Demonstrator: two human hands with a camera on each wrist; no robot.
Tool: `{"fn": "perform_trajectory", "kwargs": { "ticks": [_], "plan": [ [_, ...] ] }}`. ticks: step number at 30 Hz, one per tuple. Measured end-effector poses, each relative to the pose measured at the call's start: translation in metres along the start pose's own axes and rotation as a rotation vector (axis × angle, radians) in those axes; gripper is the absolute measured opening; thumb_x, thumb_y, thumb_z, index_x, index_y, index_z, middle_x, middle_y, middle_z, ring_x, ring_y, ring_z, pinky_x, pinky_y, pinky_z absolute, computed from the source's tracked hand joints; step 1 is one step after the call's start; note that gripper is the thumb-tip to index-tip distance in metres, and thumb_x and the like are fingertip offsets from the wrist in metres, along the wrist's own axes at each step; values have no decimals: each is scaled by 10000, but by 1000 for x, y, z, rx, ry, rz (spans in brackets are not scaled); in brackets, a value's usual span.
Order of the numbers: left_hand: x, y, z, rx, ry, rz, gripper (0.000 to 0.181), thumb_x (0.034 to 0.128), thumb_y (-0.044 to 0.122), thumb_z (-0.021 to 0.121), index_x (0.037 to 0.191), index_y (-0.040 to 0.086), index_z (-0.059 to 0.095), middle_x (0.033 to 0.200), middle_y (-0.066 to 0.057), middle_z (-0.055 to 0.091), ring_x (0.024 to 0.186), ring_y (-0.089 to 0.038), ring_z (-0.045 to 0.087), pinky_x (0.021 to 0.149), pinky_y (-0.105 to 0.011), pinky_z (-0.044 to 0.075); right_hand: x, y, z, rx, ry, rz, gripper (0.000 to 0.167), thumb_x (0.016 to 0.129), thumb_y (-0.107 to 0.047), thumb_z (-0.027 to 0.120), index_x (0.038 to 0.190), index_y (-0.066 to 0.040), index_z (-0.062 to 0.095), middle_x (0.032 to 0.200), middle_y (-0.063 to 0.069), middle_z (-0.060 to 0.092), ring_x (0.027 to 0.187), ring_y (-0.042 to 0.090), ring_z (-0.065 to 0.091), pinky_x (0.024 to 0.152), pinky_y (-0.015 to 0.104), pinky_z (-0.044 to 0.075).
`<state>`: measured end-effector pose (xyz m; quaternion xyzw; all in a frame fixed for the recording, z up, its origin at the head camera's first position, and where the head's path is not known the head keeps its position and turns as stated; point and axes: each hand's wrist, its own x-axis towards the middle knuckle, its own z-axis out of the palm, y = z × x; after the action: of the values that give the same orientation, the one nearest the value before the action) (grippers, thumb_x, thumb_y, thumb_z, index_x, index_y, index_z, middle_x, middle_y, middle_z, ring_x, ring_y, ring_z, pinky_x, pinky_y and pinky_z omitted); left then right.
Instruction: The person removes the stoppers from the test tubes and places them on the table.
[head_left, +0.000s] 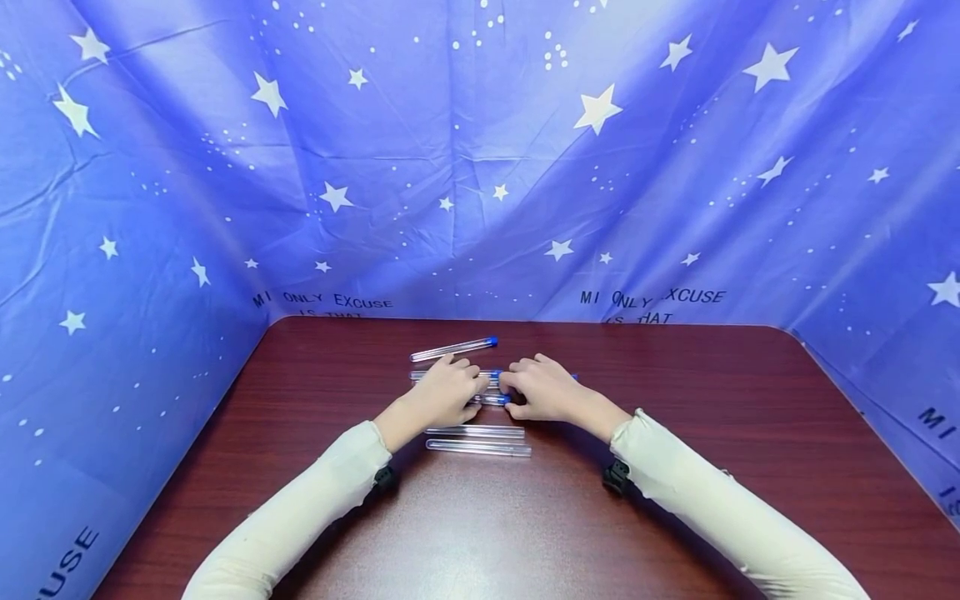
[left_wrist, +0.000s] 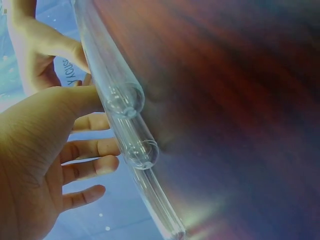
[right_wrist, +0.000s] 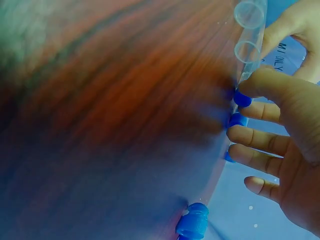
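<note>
Both hands meet over a clear test tube with a blue cap (head_left: 495, 400) lying near the table's middle. My left hand (head_left: 448, 392) pinches the tube's body between thumb and fingers. At the tube's capped end, my right hand (head_left: 546, 389) pinches the blue cap (right_wrist: 243, 98) with thumb and forefinger; the other fingers are spread. Whether the cap is fully seated is hidden. Just beyond lies another capped tube (head_left: 417, 376), partly covered by the left hand. Closer to me, two open-mouthed tubes (head_left: 476, 432) (head_left: 477, 448) lie side by side.
A further blue-capped tube (head_left: 453, 349) lies slanted toward the back of the dark red table (head_left: 675, 500). Past the right hand, a loose-looking blue cap (right_wrist: 194, 221) rests on the tabletop. A blue star-printed curtain (head_left: 480, 167) surrounds the table's back and sides.
</note>
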<state>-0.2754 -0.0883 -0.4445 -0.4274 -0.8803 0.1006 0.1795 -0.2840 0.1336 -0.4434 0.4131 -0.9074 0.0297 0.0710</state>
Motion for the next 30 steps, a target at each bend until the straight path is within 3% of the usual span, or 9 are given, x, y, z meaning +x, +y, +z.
{"fn": "perform_trajectory", "kwargs": {
  "ticks": [19, 30],
  "plan": [
    [3, 2, -3, -9, -54, 11, 214, 889, 367, 719, 1007, 191, 688, 952, 8, 715, 922, -192, 676, 834, -395, 513, 0, -5, -3, -29, -8, -22, 196, 831, -284, 760, 791, -185, 596, 720, -64, 505, 688, 119, 486, 680, 329, 355],
    [6, 3, -12, -58, -70, -34, 230, 883, 330, 673, 999, 139, 619, 939, 0, 732, 945, -217, 697, 911, -442, 529, 0, -3, -12, -7, 31, -25, 140, 829, -251, 759, 827, -169, 645, 728, -71, 529, 710, 114, 520, 710, 319, 395]
  ]
}}
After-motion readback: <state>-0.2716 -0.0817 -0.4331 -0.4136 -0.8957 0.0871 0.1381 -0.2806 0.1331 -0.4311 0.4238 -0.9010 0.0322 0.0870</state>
